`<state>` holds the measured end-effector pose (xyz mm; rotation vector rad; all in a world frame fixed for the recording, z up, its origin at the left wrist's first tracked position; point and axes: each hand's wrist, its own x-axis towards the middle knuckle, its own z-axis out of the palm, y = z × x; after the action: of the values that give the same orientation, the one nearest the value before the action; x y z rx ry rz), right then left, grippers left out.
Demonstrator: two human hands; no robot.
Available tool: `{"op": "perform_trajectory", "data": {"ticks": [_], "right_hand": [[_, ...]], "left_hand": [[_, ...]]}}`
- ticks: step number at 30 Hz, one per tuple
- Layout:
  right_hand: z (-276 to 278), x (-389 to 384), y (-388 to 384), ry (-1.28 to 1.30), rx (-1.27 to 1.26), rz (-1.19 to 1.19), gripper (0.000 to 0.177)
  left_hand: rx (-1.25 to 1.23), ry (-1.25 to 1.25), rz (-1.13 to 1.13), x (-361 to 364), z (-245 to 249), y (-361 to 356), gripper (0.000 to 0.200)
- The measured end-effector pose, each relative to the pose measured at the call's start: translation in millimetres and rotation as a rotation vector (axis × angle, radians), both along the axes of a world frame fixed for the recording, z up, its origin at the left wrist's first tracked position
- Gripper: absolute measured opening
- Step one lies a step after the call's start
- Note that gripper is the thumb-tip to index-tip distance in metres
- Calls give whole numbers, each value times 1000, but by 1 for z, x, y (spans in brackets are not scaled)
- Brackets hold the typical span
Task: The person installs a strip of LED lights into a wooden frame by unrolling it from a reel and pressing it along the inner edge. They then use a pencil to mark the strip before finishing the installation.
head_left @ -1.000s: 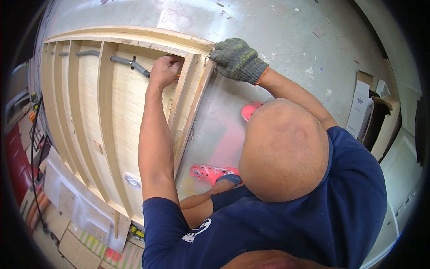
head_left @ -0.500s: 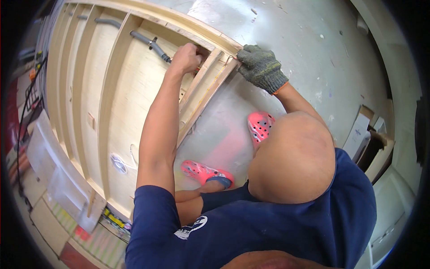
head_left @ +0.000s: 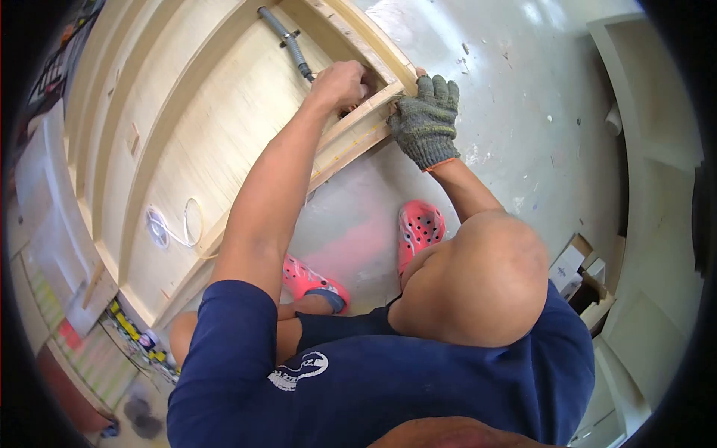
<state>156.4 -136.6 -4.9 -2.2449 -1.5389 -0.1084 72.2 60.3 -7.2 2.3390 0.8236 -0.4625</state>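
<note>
My bare left hand (head_left: 341, 84) reaches into the end compartment of a wooden frame (head_left: 358, 119). Its fingers are curled closed beside the end of a grey corrugated conduit (head_left: 295, 54), and what they hold is hidden. A bit of reddish-orange wire (head_left: 348, 110) shows just below that hand. At the outside corner of the same frame is my right hand (head_left: 426, 123), in a grey knitted glove with an orange cuff. Its fingers are bent against the wood, one bare fingertip showing; whatever they grip is hidden.
Curved wooden ribs (head_left: 142, 138) divide the panel. A white cable (head_left: 193, 224) lies loosely on it. My pink clogs (head_left: 420, 228) rest on the grey floor (head_left: 515, 142). Open cardboard boxes (head_left: 586, 276) stand at right, beside a pale shelf unit (head_left: 653, 224).
The view has shifted, and the frame appears lower and farther left. My left hand stays inside the compartment. My right hand has turned at the corner; the wire loop beside it no longer shows.
</note>
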Motion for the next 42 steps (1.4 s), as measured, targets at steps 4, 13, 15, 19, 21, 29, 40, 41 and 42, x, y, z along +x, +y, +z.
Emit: {"op": "perform_trajectory", "data": {"ticks": [4,13,15,19,21,29,40,41,42], "right_hand": [[-13,-5,17,-55,-62,-48,32],[-20,-8,23,-52,-28,-112,40],[-20,-6,19,-70,-14,-92,37],[-16,-8,9,-30,20,-76,28],[-12,-8,6,-17,27,-72,25],[-5,-2,-26,2,104,-161,17],[31,56,-44,572,583,-298,34],[31,61,-43,521,638,-310,40],[31,64,-40,478,697,-316,47]], "left_hand": [[-13,-23,22,-4,15,-5,32],[-37,-57,23,-12,13,-5,30],[-44,-75,10,-12,11,3,28],[0,-36,-63,-15,23,20,19],[4,-91,41,-15,30,25,16],[-354,-185,14,-15,5,25,18],[-54,-318,-105,-52,40,82,38],[22,-284,-62,-76,47,104,36],[157,-159,-78,-99,66,122,36]]}}
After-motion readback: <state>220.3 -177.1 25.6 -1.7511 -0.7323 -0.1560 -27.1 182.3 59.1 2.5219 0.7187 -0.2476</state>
